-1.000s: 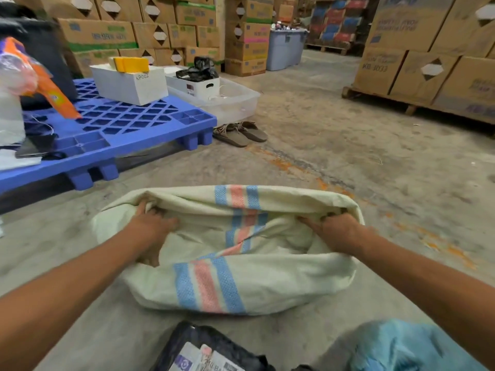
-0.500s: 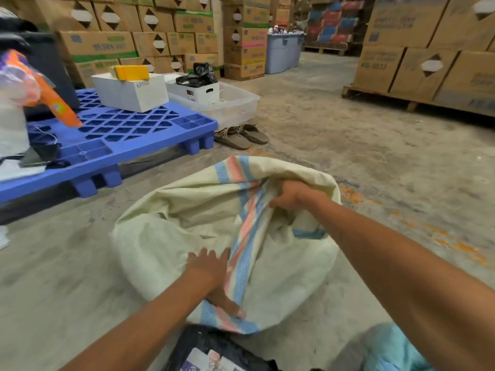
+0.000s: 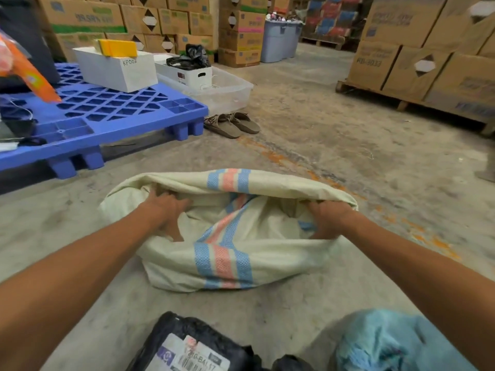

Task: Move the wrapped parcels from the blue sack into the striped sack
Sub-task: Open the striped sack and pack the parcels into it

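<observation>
The cream striped sack (image 3: 227,263) with blue and pink bands lies on the concrete floor in front of me, its mouth spread wide. My left hand (image 3: 166,212) grips the left side of the sack's rim. My right hand (image 3: 329,218) grips the right side of the rim, fingers curled into the fabric. A parcel (image 3: 192,344) wrapped in black plastic, with a white shipping label, lies at the bottom edge of the view. The blue sack (image 3: 396,344) sits at the bottom right, partly cut off.
A blue plastic pallet (image 3: 112,113) with white boxes stands at the left. A clear tub (image 3: 227,92) and a pair of sandals (image 3: 233,124) lie beyond it. Stacked cardboard boxes (image 3: 428,54) on a wooden pallet fill the right; more boxes line the back.
Half a second ago my left hand was low on the near edge and my right hand high on the far rim. Now both hands hold the rim at its sides, spread wide.
</observation>
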{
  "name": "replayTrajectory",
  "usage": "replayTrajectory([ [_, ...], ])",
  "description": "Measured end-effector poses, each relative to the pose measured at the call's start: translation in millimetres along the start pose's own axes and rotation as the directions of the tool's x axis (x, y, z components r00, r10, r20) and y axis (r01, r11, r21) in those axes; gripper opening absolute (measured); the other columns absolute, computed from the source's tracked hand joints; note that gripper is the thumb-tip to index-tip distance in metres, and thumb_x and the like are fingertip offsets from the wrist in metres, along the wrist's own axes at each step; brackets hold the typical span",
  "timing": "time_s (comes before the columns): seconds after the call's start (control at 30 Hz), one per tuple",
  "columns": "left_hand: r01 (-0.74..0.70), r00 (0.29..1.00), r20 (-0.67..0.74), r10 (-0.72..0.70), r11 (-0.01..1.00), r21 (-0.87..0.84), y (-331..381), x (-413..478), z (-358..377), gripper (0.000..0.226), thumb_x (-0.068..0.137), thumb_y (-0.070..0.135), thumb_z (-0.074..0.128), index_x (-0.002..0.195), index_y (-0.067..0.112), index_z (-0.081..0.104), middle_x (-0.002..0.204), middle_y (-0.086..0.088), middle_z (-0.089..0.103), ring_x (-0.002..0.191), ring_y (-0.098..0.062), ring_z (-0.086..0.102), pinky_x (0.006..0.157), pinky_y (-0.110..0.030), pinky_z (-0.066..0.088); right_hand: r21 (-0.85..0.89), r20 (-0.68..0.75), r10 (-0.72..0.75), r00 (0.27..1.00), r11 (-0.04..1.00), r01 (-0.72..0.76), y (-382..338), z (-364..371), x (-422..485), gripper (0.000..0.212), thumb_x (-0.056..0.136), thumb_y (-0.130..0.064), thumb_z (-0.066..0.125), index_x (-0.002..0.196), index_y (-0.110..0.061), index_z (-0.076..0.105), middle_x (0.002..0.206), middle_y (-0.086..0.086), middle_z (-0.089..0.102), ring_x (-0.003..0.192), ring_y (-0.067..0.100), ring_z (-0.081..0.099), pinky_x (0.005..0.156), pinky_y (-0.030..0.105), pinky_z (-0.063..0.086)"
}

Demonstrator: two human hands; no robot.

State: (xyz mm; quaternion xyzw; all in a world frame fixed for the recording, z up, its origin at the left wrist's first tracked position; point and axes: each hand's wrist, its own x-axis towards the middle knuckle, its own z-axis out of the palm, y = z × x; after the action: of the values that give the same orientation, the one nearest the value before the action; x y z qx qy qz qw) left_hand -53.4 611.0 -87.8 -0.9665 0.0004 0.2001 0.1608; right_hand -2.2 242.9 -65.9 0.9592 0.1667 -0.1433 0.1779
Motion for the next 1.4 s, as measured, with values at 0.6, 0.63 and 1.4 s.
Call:
replayTrajectory([
  [0.6, -0.042, 0.995, -0.102, 0.000, 0.911, -0.410, 53.6, -207.9, -56.8, 0.070, 0.083, 0.051, 0.069, 0.141, 0.016, 0.050, 0.143, -0.007, 0.052, 0.131, -0.025, 0.048, 0.106, -0.034, 0.041, 0.545, -0.163, -0.191, 0.968, 0.800, 0.250, -50.9, -75.0, -222.1, 0.075, 0.087, -0.065, 0.059, 0.147, -0.022, 0.044, 0.144, -0.003, 0.053, 0.126, 0.017, 0.055, 0.107, 0.033, 0.042],
  [0.63, -0.014, 0.998, -0.066, -0.015, 0.908, -0.418, 55.8, -218.2, -43.9, 0.069, 0.084, 0.052, 0.068, 0.139, 0.014, 0.053, 0.141, -0.008, 0.054, 0.128, -0.026, 0.051, 0.104, -0.033, 0.042, 0.599, -0.141, -0.202, 0.969, 0.762, 0.246, -52.6, -71.0, -235.9, 0.079, 0.085, -0.070, 0.058, 0.147, -0.024, 0.044, 0.142, -0.006, 0.054, 0.126, 0.015, 0.056, 0.108, 0.034, 0.043],
  [1.4, 0.378, 0.921, 0.338, -0.196, 0.233, -0.896, 88.1, -259.0, 80.4, 0.111, 0.012, 0.072, 0.087, 0.102, 0.010, 0.066, 0.103, -0.006, 0.070, 0.095, -0.024, 0.068, 0.088, -0.038, 0.057, 0.607, 0.003, -0.078, 0.997, 0.792, 0.060, -92.0, -3.9, -305.6, 0.107, 0.024, -0.101, 0.061, 0.092, -0.018, 0.068, 0.087, 0.001, 0.074, 0.082, 0.019, 0.070, 0.076, 0.036, 0.059],
])
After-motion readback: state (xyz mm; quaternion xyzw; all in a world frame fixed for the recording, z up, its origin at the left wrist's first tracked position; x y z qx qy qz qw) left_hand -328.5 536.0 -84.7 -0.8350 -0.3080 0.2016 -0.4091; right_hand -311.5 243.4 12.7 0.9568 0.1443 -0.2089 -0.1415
